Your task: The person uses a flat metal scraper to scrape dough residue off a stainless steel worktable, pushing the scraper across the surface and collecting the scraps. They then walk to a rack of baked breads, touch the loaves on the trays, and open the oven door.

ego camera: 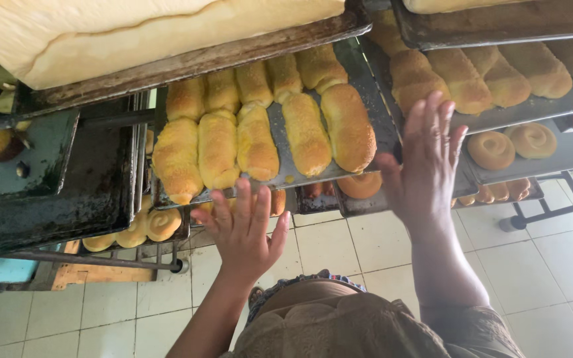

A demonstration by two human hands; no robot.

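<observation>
A dark metal baking tray (pixel 366 99) holds several golden elongated bread rolls (pixel 257 142) and rests on a rack. My left hand (pixel 243 229) is spread flat against the tray's near edge, fingers apart. My right hand (pixel 426 169) is pressed open against the tray's right corner, fingers pointing up. Neither hand grips anything.
Above sits a tray with a large pale loaf (pixel 134 33). To the right are trays of rolls (pixel 492 79) and spiral buns (pixel 492 149). An empty dark tray (pixel 54 199) lies at left, spiral buns (pixel 147 225) below it. A white tiled floor (pixel 552 265) is underneath.
</observation>
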